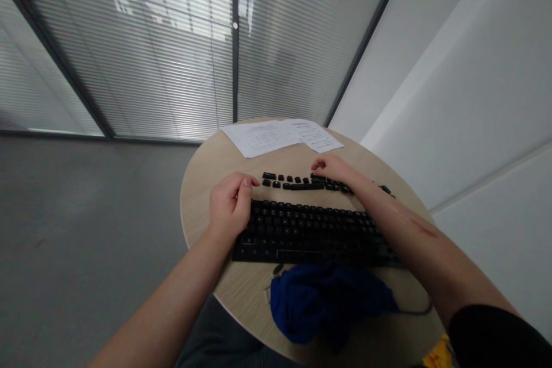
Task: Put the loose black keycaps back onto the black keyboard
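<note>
A black keyboard [302, 233] lies across the round table, its lower rows showing as a dark base without caps. Beyond its far edge, loose black keycaps [297, 180] form two rough rows, among them a long spacebar cap [307, 187]. My left hand [230, 201] is at the keyboard's far left corner, thumb against curled fingers; what they hold, if anything, is hidden. Over the right part of the loose caps is my right hand [331, 167], fingers bent down and closed at the caps. Whether one is between its fingertips I cannot make out. My right forearm covers the keyboard's right end.
Printed papers [267, 137] lie at the table's [198, 184] far edge. A bunched blue cloth [328, 299] rests near me, with a dark cord to its right and a small dark piece [278, 269] by its upper left. Glass panels with blinds [172, 57] stand behind.
</note>
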`<state>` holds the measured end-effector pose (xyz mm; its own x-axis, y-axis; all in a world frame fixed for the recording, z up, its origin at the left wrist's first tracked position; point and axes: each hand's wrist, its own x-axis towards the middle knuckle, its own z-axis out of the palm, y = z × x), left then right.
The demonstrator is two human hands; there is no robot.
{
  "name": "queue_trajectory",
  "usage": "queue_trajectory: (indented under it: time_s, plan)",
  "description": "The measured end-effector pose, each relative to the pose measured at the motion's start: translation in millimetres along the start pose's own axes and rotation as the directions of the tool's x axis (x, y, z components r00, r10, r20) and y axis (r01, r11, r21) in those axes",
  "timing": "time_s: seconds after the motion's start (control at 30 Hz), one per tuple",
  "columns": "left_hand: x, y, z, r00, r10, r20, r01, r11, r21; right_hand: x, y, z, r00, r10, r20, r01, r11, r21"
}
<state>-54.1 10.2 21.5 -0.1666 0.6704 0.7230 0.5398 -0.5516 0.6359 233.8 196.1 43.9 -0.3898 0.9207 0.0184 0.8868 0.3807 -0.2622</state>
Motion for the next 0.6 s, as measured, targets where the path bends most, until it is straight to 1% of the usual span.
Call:
queue_trajectory:
  time_s: [0.17, 0.27, 0.33, 0.47, 0.53, 0.6]
  plan:
    - [0, 1, -0.4, 0.999, -0.037, 0.021, 0.036, 0.999, 0.023, 4, -2, 1, 0.999, 0.009, 0.044, -0.009, 1.000, 0.003]
    - [1, 0, -0.3, 1.000, -0.021, 0.023, 0.020, 1.000, 0.018, 6, -3, 3, 0.998, 0.018, 0.060, -0.019, 1.000, 0.018]
    - [1, -1, -0.3, 1.000, -0.016, 0.022, 0.016, 1.000, 0.007, 9, -6, 4, 0.999, 0.016, 0.047, -0.017, 0.999, 0.028]
    - [2, -3, -0.4, 0.999, -0.024, 0.049, 0.024, 1.000, 0.004, 6, -17, -3, 0.998, 0.008, -0.054, -0.006, 0.999, 0.039]
    - [2, -3, -0.6, 0.997, -0.029, 0.076, 0.028, 1.000, 0.012, -7, -25, -12, 0.992, -0.002, -0.125, 0.009, 0.998, 0.055]
    - [3, -2, -0.7, 0.995, -0.042, 0.094, 0.040, 0.999, 0.020, -31, -32, -21, 0.977, -0.035, -0.209, 0.058, 0.993, 0.107]
